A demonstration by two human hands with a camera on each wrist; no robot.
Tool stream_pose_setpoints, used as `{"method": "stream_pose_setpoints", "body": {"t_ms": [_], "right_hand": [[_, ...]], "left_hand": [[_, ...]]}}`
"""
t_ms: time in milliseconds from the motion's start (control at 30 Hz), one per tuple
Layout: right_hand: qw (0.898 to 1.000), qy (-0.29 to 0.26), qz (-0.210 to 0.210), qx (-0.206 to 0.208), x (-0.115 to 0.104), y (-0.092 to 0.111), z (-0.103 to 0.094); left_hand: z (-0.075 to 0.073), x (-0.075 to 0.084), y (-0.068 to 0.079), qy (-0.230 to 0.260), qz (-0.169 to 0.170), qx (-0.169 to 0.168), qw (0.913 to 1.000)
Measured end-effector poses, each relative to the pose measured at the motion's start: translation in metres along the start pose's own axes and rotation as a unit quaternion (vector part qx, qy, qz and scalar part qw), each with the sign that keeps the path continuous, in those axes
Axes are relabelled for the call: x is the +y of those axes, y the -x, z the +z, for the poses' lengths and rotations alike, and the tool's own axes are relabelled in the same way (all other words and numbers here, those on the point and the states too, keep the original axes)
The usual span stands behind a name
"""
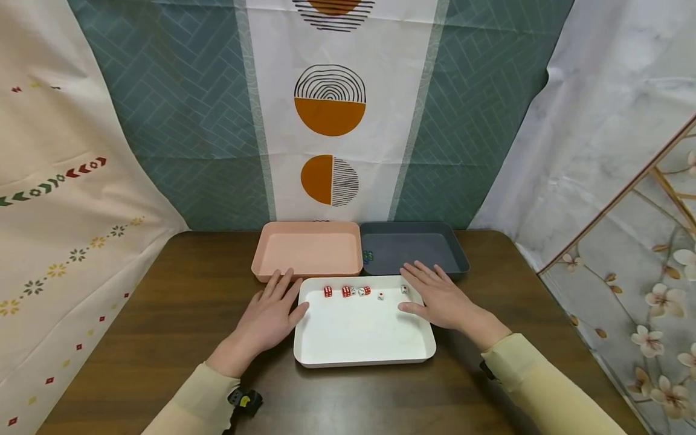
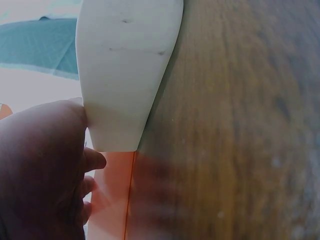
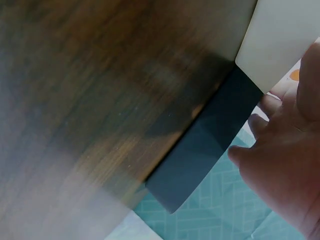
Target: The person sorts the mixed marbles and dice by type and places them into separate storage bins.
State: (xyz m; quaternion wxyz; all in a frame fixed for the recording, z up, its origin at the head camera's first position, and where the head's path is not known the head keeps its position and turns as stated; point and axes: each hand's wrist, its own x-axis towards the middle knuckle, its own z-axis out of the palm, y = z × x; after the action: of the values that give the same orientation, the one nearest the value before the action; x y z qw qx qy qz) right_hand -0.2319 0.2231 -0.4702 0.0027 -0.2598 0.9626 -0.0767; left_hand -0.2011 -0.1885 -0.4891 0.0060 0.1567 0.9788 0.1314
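A white tray lies between my two hands, with several red dice and white dice along its far side. My left hand, fingers extended, is at the tray's left rim, its thumb close to the edge. Over the right rim reaches my right hand, fingers outstretched and holding nothing; one white die is near its fingertips. The left wrist view shows the white tray's outer wall beside the left hand. Whether either hand touches the tray is hard to tell.
Behind the white tray, a pink tray stands at left and a dark grey tray at right, side by side. Small green and blue dice lie in the dark tray's left corner. Patterned cloth hangs behind the wooden table.
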Motion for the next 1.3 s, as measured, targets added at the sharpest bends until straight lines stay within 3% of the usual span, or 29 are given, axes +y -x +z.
{"method": "stream_pose_setpoints", "body": {"t_ms": [767, 1300], "right_hand": [[0.998, -0.032, 0.009, -0.044, 0.003, 0.0006, -0.0005], [0.998, -0.047, 0.001, -0.037, 0.0058, -0.0012, 0.0004]], "left_hand": [[-0.0013, 0.002, 0.0043, -0.002, 0.012, 0.021, 0.9997], [-0.0049, 0.006, 0.002, -0.013, 0.01, 0.014, 0.9998]]}}
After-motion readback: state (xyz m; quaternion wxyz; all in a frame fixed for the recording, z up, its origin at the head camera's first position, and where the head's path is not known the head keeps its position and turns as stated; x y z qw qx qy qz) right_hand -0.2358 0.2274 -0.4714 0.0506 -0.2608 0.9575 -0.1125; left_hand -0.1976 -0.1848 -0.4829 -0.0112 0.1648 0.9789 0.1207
